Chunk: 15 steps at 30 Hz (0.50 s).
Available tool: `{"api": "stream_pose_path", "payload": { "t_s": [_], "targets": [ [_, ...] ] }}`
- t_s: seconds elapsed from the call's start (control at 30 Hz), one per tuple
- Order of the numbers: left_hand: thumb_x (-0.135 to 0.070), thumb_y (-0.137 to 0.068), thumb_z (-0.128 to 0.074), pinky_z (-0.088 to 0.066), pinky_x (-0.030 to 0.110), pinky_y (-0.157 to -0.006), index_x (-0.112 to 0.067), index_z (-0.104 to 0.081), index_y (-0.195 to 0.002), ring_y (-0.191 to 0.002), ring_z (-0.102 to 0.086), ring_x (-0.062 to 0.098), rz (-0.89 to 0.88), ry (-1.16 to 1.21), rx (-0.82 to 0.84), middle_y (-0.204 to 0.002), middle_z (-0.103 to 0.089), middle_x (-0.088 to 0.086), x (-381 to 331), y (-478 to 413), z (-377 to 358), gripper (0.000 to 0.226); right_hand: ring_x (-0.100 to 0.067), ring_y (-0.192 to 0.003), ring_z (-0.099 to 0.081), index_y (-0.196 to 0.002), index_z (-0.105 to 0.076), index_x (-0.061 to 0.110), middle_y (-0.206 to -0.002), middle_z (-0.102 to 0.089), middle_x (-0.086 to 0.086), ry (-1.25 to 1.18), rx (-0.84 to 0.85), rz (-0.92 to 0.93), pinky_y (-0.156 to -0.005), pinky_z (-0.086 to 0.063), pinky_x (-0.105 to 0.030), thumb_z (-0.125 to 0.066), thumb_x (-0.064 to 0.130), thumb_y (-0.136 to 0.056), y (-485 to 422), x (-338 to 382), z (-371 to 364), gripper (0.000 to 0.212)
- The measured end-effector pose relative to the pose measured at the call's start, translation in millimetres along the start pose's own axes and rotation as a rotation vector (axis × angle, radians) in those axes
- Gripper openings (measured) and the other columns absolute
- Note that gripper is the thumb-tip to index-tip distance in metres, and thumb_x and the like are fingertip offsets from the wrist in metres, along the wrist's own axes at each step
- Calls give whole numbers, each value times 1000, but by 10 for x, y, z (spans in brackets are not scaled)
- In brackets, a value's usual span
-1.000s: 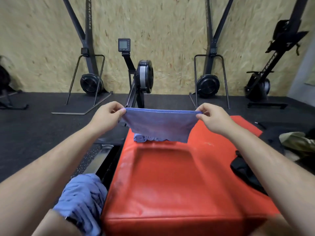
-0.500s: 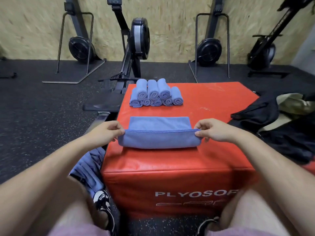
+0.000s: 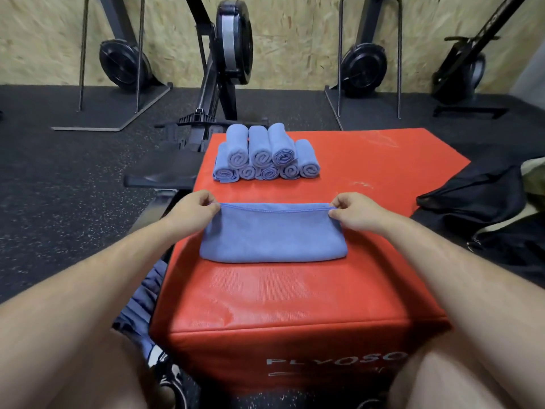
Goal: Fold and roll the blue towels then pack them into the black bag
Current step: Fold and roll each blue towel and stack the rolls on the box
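The folded blue towel point(image 3: 272, 234) is lying flat on the top of the red plyo box point(image 3: 295, 296), in the near half of it, with its long axis running left to right across the person's front. The left hand point(image 3: 191, 212) is pinching the towel's far left corner between thumb and curled fingers, and the right hand point(image 3: 354, 212) is pinching the far right corner in the same way. Both hands are sitting at the far hemmed edge, so the body of the towel is lying toward the near side of each hand, and the rounded fold is facing the person.

Neither hand is closer to the towel than the other, since each is holding its own end of the long axis. Judging by the rolled blue towels point(image 3: 265, 154) stacked at the far side of the box, whose spirals are facing near, the roll is probably going to travel along that long axis, starting from one short end and heading for the other. That would call for one hand to let go of its corner and cross to the other end.

The black bag point(image 3: 486, 196) is lying off the box to the right, nearer the right hand. Loose blue towels point(image 3: 141, 293) are showing low on the left, beside the box.
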<state>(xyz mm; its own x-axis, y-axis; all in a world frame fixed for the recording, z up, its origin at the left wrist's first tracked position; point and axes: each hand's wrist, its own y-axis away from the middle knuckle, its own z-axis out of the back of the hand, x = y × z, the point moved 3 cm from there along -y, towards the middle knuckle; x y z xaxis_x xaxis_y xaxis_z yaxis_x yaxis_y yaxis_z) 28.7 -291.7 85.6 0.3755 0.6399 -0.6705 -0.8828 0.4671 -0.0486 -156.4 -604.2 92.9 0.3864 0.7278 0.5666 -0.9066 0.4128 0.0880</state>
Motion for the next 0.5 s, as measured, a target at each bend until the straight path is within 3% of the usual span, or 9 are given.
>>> {"api": "stream_pose_path", "payload": {
  "t_s": [0.07, 0.23, 0.33, 0.5],
  "targets": [
    [-21, -94, -58, -40, 30, -59, -10, -59, -86, -64, -53, 17, 26, -27, 2, -71, -61, -1, 88, -43, -80, 13, -17, -70, -54, -82, -62, 19, -73, -61, 2, 37, -22, -13, -59, -38, -28, -61, 16, -92, -70, -57, -45, 10],
    [-25, -97, -56, -43, 36, -71, -10, -58, -90, -79, -60, 26, 16, -85, -105, -85, -66, 7, 145, -152, -172, 17, -22, -84, -59, -88, -60, 21, -87, -66, 0, 89, -108, -19, -70, -40, -30, -56, 23, -93, -198, -73, -137, 6],
    [-27, -97, -56, -38, 33, -71, -13, -57, -90, -83, -58, 27, 36, -113, -147, -86, -64, 5, 171, -227, -238, 16, -25, -89, -60, -93, -59, 20, -90, -65, -1, 109, -137, -43, -71, -37, -30, -55, 25, -95, -256, -94, -165, 6],
    [-26, -97, -58, -35, 31, -72, -16, -57, -91, -84, -57, 27, 45, -111, -179, -85, -61, 4, 196, -344, -306, 11, -33, -99, -61, -103, -58, 12, -104, -68, -14, 149, -193, -65, -72, -37, -33, -51, 25, -98, -351, -80, -204, 15]
  ]
}}
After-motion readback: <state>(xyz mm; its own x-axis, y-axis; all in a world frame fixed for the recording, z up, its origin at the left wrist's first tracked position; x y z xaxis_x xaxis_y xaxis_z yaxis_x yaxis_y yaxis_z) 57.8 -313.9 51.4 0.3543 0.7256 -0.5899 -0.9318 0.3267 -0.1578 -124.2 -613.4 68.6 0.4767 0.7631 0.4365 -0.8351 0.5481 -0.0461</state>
